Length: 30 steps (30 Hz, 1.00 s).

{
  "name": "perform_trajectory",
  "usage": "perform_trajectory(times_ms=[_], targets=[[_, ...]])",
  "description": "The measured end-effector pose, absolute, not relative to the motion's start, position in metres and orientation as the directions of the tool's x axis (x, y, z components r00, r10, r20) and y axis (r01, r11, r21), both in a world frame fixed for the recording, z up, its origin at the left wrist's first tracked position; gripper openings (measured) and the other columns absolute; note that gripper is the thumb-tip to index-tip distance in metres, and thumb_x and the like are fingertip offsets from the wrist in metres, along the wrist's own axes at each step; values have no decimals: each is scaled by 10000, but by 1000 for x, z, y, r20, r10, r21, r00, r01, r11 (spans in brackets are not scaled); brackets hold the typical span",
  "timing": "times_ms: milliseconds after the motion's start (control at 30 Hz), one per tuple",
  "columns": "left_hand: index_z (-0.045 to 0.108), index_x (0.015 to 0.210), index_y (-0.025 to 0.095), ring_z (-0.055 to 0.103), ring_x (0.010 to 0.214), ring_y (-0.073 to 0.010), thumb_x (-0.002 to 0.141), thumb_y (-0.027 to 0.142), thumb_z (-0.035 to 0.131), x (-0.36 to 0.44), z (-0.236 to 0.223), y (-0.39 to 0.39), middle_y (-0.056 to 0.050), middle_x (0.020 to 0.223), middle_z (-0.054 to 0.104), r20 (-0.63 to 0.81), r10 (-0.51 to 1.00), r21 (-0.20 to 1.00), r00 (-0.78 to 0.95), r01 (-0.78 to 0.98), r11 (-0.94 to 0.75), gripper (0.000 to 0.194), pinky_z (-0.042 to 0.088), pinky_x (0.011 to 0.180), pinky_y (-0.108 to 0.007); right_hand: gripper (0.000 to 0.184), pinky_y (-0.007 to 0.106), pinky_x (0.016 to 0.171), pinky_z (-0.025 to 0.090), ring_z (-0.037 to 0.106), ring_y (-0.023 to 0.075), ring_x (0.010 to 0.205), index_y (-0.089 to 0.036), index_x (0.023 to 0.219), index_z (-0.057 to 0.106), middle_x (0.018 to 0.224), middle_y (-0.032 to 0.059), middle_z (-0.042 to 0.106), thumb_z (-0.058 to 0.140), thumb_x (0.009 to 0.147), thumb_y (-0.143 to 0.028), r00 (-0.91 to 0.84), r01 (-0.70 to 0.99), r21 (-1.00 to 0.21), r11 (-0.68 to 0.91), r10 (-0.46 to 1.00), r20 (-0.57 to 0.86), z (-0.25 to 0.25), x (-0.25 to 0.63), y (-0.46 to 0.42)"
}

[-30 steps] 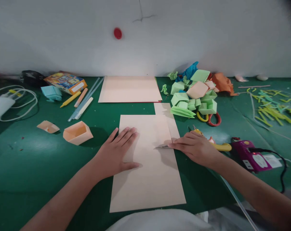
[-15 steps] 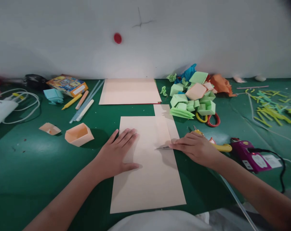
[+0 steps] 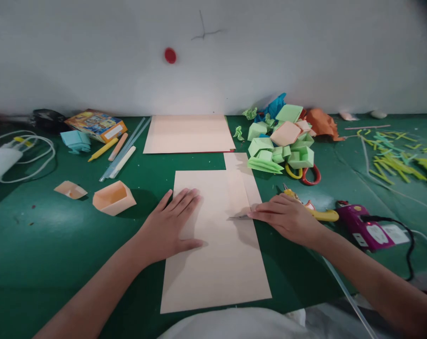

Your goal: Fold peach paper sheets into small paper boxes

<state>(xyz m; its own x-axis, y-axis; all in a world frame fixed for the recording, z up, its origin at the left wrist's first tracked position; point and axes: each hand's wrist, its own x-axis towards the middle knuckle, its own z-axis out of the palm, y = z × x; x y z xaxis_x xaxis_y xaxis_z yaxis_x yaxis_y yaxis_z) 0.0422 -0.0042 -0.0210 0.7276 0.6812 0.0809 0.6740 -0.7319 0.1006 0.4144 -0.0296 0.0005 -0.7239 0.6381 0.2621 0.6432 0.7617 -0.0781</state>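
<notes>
A large pale peach sheet of paper [image 3: 213, 278] lies lengthwise on the green table in front of me. My left hand [image 3: 174, 223] rests flat on its left half, fingers and thumb spread. At the sheet's right edge, my right hand [image 3: 287, 216] is closed around a thin, pointed grey blade [image 3: 239, 217], whose tip lies over the paper. Its handle is hidden in my fingers, so I cannot tell what kind of tool it is. A narrower peach paper strip [image 3: 240, 161] overlaps the sheet's upper right side and reaches past its top edge.
Peach sheets [image 3: 188, 134] lie by the wall. Folded green paper boxes [image 3: 301, 157], red-handled scissors [image 3: 311, 175], a yellow-handled tool [image 3: 326, 215] and a purple device [image 3: 367, 226] are rightward. Leftward are an open peach paper box [image 3: 114, 197], crayons [image 3: 103, 149] and a white cable [image 3: 53, 150].
The view shifts slightly. Both hands, the sheet and the blade keep practically the same positions relative to one another.
</notes>
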Motion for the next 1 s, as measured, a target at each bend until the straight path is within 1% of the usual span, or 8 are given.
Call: perform_trajectory(times_ms=[233, 367, 567, 667, 800, 900, 1000], targets=[[86, 1658, 204, 205, 1573, -318, 882, 852, 379, 43, -22, -4, -88, 1710, 209, 63, 686, 101, 725, 679, -727, 1053, 24, 1285, -498, 362, 336, 791, 463, 636, 170, 909, -230, 1278, 679, 1128, 39, 761, 468, 1022, -84, -680, 653, -144, 744, 659, 321, 3, 395, -40], [104, 1657, 204, 217, 1569, -326, 880, 854, 377, 43, -21, -5, -96, 1704, 232, 65, 692, 110, 719, 684, -721, 1048, 45, 1286, -509, 410, 356, 798, 444, 650, 183, 950, -240, 1321, 663, 1155, 50, 757, 464, 1007, -67, -711, 648, -96, 756, 645, 281, -2, 375, -38], [136, 1655, 193, 231, 1564, -333, 886, 849, 368, 45, -18, -8, -107, 1696, 252, 64, 694, 109, 717, 686, -719, 1037, 66, 1289, -510, 388, 358, 783, 418, 644, 185, 909, -227, 1314, 675, 1132, 53, 757, 497, 1001, -84, -752, 620, -21, 784, 602, 269, -5, 358, -26], [138, 1655, 201, 240, 1561, -338, 888, 844, 376, 45, -18, -8, -106, 1693, 263, 66, 699, 118, 712, 690, -714, 1029, 78, 1288, -514, 380, 354, 788, 414, 638, 178, 901, -227, 1305, 679, 1131, 50, 759, 495, 1005, -86, -757, 611, -29, 791, 595, 268, -3, 359, -25], [148, 1653, 179, 228, 1564, -342, 885, 848, 374, 45, -19, -8, -109, 1696, 250, 68, 699, 120, 712, 689, -714, 1043, 55, 1289, -511, 377, 353, 794, 412, 632, 177, 910, -231, 1310, 672, 1152, 39, 761, 468, 1025, -93, -747, 624, -38, 781, 610, 263, -2, 368, -29], [127, 1655, 185, 225, 1566, -329, 890, 847, 361, 45, -19, -7, -100, 1700, 240, 66, 695, 116, 716, 686, -718, 1039, 44, 1289, -506, 408, 360, 798, 415, 631, 184, 932, -245, 1332, 661, 1188, 30, 756, 459, 1019, -79, -735, 642, -50, 765, 633, 243, -2, 377, -31], [97, 1658, 207, 240, 1561, -331, 885, 849, 370, 45, -19, -7, -97, 1698, 254, 72, 693, 114, 717, 684, -720, 1041, 60, 1286, -512, 418, 364, 802, 427, 634, 186, 926, -262, 1333, 669, 1187, 34, 757, 472, 1011, -84, -719, 662, -59, 747, 656, 230, -2, 384, -32]])
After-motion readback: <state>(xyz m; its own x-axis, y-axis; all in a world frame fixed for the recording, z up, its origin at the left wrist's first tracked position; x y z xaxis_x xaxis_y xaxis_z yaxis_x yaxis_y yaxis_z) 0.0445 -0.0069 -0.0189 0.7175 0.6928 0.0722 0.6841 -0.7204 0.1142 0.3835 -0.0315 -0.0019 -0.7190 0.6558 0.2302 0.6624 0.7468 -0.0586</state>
